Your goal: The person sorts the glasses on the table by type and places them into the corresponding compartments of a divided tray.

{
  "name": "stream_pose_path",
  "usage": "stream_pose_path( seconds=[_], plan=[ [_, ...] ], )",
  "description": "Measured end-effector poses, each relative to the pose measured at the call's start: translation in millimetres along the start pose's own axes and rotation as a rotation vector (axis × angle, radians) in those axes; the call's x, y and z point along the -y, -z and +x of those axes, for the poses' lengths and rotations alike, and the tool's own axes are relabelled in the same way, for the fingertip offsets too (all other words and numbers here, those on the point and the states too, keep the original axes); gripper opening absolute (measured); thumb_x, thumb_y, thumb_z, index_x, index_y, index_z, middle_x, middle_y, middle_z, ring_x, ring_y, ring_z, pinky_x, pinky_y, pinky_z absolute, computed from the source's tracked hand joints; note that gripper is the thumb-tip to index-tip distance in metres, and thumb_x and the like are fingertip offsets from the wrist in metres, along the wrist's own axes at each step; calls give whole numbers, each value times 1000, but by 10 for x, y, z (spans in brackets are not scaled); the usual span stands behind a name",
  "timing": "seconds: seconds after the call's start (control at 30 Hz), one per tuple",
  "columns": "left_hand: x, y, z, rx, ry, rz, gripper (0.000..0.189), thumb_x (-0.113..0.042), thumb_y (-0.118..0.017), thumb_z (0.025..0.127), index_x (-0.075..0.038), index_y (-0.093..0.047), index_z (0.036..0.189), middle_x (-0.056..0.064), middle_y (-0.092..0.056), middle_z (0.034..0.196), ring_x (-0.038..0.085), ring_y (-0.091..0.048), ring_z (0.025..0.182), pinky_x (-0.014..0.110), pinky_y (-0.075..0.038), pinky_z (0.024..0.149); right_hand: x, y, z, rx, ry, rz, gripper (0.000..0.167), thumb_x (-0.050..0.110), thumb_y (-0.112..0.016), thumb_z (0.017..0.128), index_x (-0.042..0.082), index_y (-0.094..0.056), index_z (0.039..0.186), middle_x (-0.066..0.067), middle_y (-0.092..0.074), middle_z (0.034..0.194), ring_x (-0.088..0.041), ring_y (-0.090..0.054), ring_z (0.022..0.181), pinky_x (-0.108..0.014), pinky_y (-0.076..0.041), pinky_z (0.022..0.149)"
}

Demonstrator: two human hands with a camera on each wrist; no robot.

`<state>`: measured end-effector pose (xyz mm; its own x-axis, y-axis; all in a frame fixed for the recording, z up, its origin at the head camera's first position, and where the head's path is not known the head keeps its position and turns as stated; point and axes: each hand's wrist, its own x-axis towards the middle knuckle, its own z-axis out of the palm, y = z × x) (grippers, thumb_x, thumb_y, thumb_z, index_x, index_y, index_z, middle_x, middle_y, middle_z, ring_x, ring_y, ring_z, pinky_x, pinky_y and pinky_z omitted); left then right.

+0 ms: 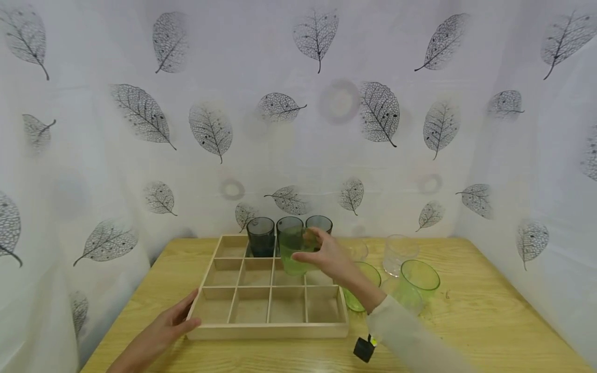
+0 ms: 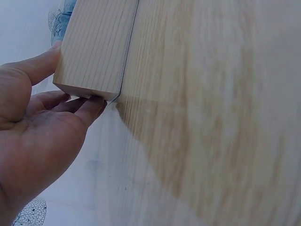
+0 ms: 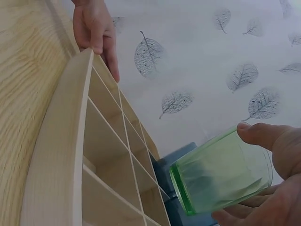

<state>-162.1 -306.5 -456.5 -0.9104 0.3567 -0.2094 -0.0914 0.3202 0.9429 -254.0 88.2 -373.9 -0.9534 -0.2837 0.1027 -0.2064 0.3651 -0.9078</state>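
While I watch through the head camera, my left hand (image 1: 160, 331) lies nearest me, fingers straight and relaxed against the near left corner of the wooden tray (image 1: 270, 330); the left wrist view shows the thumb (image 2: 35, 66) on one face of that corner and the fingertips (image 2: 91, 104) on the other, holding nothing. Beyond those fingers the tray's empty compartments run away across the table (image 1: 489, 321). My right hand (image 1: 328, 256) is farther on, above the tray's right middle cells, with thumb and fingers curled round a green glass (image 1: 295, 251) that hangs clear of the tray. Right of that hand stand two more green glasses (image 1: 420, 282) and clear glasses (image 1: 397, 253). Just past my fingertips, three dark glasses (image 1: 261, 235) fill the far row.
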Motion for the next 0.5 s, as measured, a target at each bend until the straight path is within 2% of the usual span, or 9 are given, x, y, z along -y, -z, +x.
stream_pose_path(
  seconds=[0.2, 0.5],
  plan=[
    [-24, 10, 0, 4, -1, -1, 83, -25, -53, 110, 3, 5, 163, 29, 8, 167, 46, 1, 151, 6, -36, 91, 21, -227, 113, 45, -2, 82, 94, 33, -85, 88, 2, -34, 160, -17, -51, 151, -39, -46, 140, -56, -42, 108],
    [-26, 5, 8, -3, 31, 11, 84, -27, -54, 110, 2, 4, 164, 27, 9, 167, 47, 2, 151, 7, -36, 89, 46, -552, 246, 57, 38, 109, 95, 31, -85, 88, -1, -32, 160, -19, -52, 150, -38, -49, 137, -53, -46, 105]
  ],
)
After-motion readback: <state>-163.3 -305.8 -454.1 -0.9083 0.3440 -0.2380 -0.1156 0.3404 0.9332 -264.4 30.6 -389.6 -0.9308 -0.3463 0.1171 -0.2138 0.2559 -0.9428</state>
